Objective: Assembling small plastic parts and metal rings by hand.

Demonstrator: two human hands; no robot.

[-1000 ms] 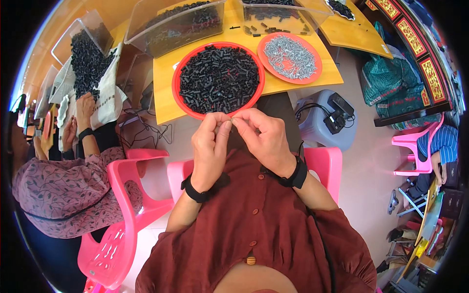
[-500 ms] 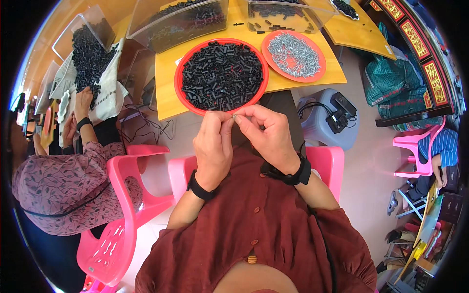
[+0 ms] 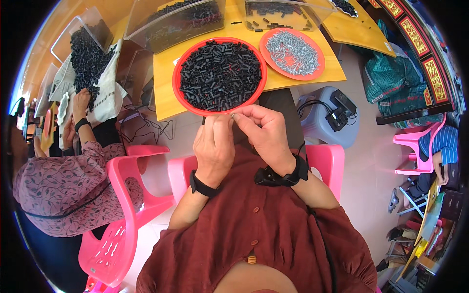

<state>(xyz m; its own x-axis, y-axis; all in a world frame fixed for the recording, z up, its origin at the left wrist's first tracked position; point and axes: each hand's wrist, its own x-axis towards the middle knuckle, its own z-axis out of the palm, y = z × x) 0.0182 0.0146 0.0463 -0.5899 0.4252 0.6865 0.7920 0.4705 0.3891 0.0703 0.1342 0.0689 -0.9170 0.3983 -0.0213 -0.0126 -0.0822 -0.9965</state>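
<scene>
My left hand [image 3: 215, 145] and my right hand [image 3: 263, 133] meet fingertip to fingertip just in front of a round red tray [image 3: 177, 73]. Both are closed in a pinch. A tiny pale speck shows between the fingertips, too small to name; the fingers cover most of it. Small black tube-shaped pieces [image 3: 220, 75] are heaped in the red tray. To its right, an orange-red plate [image 3: 316, 73] holds many small silvery metal pieces [image 3: 293, 52] that look like screws or pins.
Clear plastic bins [image 3: 178, 29] of black pieces line the back of the yellow table [image 3: 163, 100]. A blue-grey stool [image 3: 330, 129] with black adapters stands at right. A co-worker [image 3: 68, 190] sits at left, one hand on a black heap; pink chairs [image 3: 122, 210] stand close by.
My hands stay pinched together at the tray's near edge, with small shifts of the fingers; the left fingers look more curled. The whole view has moved slightly.
</scene>
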